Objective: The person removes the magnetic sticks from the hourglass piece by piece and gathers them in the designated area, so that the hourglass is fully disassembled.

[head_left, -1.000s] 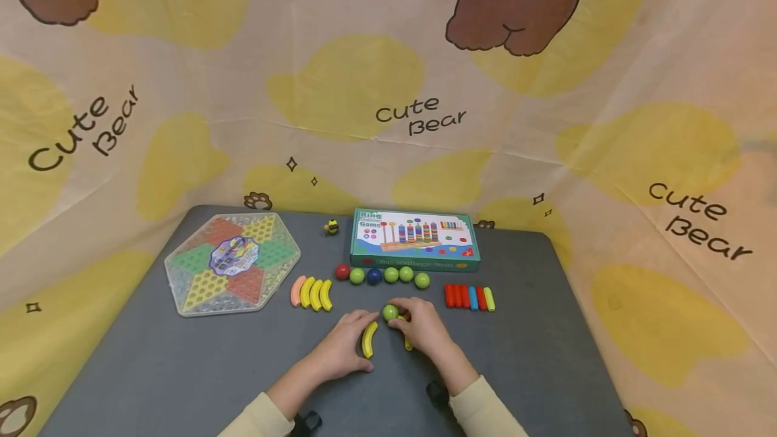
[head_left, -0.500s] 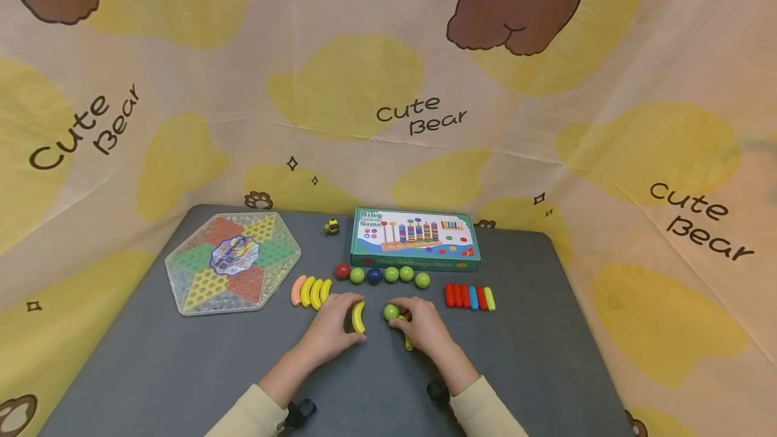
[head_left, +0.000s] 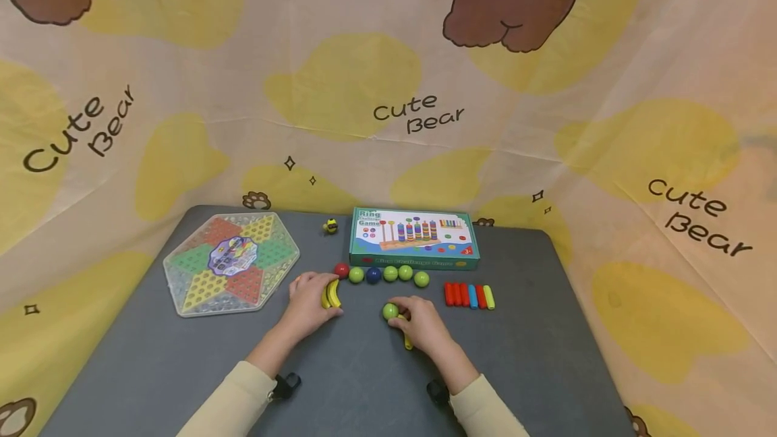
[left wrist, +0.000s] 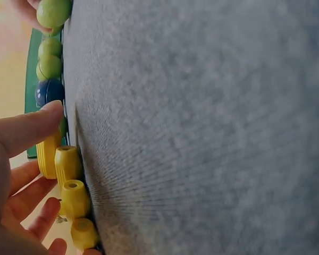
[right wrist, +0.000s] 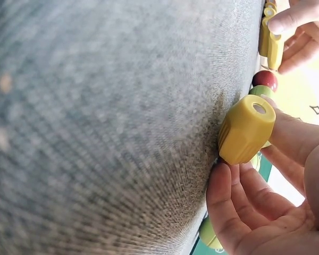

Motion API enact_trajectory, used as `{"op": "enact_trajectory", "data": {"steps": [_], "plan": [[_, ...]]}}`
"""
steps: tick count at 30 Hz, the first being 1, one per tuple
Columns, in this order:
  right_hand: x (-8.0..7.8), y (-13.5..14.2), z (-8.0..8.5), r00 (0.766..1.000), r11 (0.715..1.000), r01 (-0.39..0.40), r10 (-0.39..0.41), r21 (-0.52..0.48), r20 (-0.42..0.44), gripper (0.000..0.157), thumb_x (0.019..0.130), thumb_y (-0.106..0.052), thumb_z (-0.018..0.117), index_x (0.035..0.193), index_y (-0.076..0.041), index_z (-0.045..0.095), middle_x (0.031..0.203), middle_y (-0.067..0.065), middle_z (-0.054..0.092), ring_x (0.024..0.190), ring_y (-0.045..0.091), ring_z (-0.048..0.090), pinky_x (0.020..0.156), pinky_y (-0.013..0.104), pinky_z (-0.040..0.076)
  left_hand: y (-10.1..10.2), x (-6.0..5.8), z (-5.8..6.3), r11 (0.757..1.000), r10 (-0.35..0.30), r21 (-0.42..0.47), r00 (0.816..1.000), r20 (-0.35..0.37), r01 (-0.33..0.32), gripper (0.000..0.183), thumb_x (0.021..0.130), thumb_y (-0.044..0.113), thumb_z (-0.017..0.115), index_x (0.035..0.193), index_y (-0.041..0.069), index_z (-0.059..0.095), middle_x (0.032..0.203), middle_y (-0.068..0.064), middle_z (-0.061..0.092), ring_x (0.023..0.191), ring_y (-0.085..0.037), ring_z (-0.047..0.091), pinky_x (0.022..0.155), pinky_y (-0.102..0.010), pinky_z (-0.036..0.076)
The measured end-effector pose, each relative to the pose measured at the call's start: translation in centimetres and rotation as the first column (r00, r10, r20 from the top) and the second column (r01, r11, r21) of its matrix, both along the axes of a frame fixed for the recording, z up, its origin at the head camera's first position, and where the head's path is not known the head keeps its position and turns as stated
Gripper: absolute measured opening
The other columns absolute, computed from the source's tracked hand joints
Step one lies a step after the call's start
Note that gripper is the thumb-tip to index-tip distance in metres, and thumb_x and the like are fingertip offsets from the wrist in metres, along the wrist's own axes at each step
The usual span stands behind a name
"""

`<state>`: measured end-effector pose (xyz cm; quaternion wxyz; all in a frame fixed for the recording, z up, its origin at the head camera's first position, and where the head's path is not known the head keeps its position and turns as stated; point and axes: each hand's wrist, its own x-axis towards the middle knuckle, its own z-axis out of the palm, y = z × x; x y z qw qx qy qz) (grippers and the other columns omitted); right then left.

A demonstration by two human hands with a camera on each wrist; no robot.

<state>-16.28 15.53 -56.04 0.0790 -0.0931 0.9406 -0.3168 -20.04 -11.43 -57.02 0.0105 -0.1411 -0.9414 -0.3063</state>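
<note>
In the head view, my left hand [head_left: 307, 303] pinches a yellow toy banana [head_left: 334, 293] between thumb and fingers, at the right end of a row of similar bananas. The hand covers much of that row; more yellow bananas [left wrist: 74, 199] line up beside it in the left wrist view. My right hand [head_left: 423, 324] holds a green ball [head_left: 390, 311] between thumb and index finger near the table's middle. Another yellow banana [right wrist: 247, 130] lies right by that hand's thumb, partly hidden under the hand in the head view.
Behind the hands runs a row of balls, one red [head_left: 342, 270], one blue [head_left: 373, 275], the others green. Short coloured sticks [head_left: 464, 295] lie to the right. A game box [head_left: 414, 238], a hexagonal board [head_left: 232, 265] and a small bee figure [head_left: 330, 226] stand farther back.
My left hand has carried a yellow banana from the table's middle leftward and away to the banana row. The right hand has stayed in place with the green ball.
</note>
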Motion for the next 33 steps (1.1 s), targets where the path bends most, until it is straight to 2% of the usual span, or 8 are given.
{"op": "enact_trajectory", "data": {"steps": [7,16,22,33], "plan": [[0.03,-0.07,0.17,1.0,1.0,-0.009,0.009,-0.004,-0.015,0.037,0.086,-0.025,0.081,0.122,-0.017,0.073,0.098,0.001,0.068,0.082,0.013,0.057,0.072,0.029,0.052,-0.24,-0.45,-0.38,1.0,0.005,-0.026,1.0,-0.001,-0.005,0.072,0.072,0.028,0.092,0.135,0.011,0.062,0.13,-0.01,0.066,0.124,-0.033,0.046,0.101,-0.057,0.023],[-0.03,-0.15,0.19,1.0,1.0,-0.004,0.004,0.003,-0.005,0.037,0.086,-0.025,0.081,0.122,-0.017,0.073,0.097,0.0,0.067,0.081,0.012,0.056,0.071,0.028,0.051,-0.2,-0.49,-0.38,0.999,-0.02,-0.024,1.0,0.01,0.021,0.072,0.071,0.028,0.093,0.134,0.011,0.063,0.13,-0.007,0.066,0.127,-0.032,0.045,0.108,-0.06,0.015],[0.08,-0.19,0.25,1.0,1.0,-0.006,0.006,0.009,-0.015,0.037,0.087,-0.025,0.08,0.123,-0.017,0.072,0.097,0.0,0.067,0.082,0.013,0.057,0.071,0.028,0.05,-0.16,-0.62,-0.07,0.998,-0.04,-0.042,0.999,0.005,0.04,0.071,0.071,0.025,0.092,0.133,0.009,0.063,0.129,-0.007,0.066,0.125,-0.033,0.046,0.105,-0.061,0.017],[0.08,-0.17,0.23,1.0,1.0,-0.004,0.004,0.001,-0.015,0.037,0.087,-0.024,0.08,0.122,-0.017,0.073,0.097,0.0,0.067,0.082,0.012,0.057,0.07,0.027,0.05,-0.17,-0.76,0.3,0.993,-0.058,-0.1,0.997,0.052,0.063,0.069,0.071,0.028,0.092,0.131,0.011,0.063,0.131,-0.007,0.065,0.128,-0.034,0.046,0.106,-0.061,0.016]]}}
